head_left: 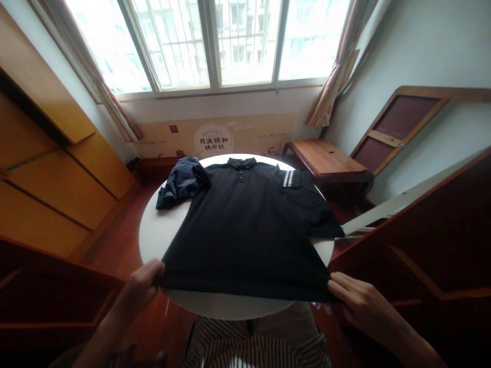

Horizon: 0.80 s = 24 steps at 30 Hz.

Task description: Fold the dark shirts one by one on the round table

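A black polo shirt (245,230) is spread over a round white table (153,237), its collar toward the window and its hem toward me. My left hand (144,278) is closed on the hem's left corner. At the opposite corner, my right hand (355,294) pinches the hem with its fingers together. The hem is stretched nearly straight between both hands, just above the table's near edge. White stripes mark the right sleeve. A bunched dark navy garment (182,181) lies at the table's far left, against the shirt's left shoulder.
A small wooden side table (328,156) stands behind the table on the right. Yellow-brown cabinets (88,179) line the left wall. Dark red wooden furniture (429,255) flanks me on both sides. A barred window (245,46) is ahead.
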### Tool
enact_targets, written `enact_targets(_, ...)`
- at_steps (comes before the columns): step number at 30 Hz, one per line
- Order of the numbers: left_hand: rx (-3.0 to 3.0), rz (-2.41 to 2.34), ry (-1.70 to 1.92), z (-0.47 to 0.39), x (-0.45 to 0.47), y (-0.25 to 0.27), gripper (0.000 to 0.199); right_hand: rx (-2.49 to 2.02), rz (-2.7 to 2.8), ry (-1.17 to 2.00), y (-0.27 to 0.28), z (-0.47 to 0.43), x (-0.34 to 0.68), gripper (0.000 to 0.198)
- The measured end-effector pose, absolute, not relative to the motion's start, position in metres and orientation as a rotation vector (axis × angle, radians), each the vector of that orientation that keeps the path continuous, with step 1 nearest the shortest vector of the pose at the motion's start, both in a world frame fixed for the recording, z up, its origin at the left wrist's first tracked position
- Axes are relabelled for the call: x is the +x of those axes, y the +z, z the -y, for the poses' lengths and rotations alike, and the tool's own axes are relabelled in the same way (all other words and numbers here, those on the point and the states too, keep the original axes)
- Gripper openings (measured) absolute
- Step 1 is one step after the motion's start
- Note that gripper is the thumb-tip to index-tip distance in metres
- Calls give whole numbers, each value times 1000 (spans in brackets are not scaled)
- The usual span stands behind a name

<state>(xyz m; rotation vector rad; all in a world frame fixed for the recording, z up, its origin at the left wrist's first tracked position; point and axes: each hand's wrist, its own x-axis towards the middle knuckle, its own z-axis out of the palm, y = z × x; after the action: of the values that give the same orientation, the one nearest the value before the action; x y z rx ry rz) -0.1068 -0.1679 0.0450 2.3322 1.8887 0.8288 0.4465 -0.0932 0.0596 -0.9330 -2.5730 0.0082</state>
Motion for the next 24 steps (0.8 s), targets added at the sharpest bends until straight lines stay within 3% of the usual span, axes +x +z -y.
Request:
enact_targets(8, 2026, -1744, 495, 171, -112, 55, 11, -1015, 2673, 422, 73, 93, 445, 18)
enact_targets(10, 1966, -1668, 386, 167, -113, 69, 4, -1033, 2608, 475, 80, 81, 445, 21)
enact_targets(13, 1974, -1654, 371, 144, -111, 93, 20, -1064, 2460, 381, 91, 48, 434, 32)
enact_targets(18, 2079, -1863, 724, 39, -93, 120, 32, -871, 2448, 364, 123, -31, 353, 31)
enact_targets(21, 1846, -2038, 865, -50, -78, 127, 26, -838, 2621, 380, 131, -66, 273, 29)
enact_targets(24, 1558, -2231, 887, -125, -69, 131, 25, -776, 2815, 349, 114, -78, 200, 49)
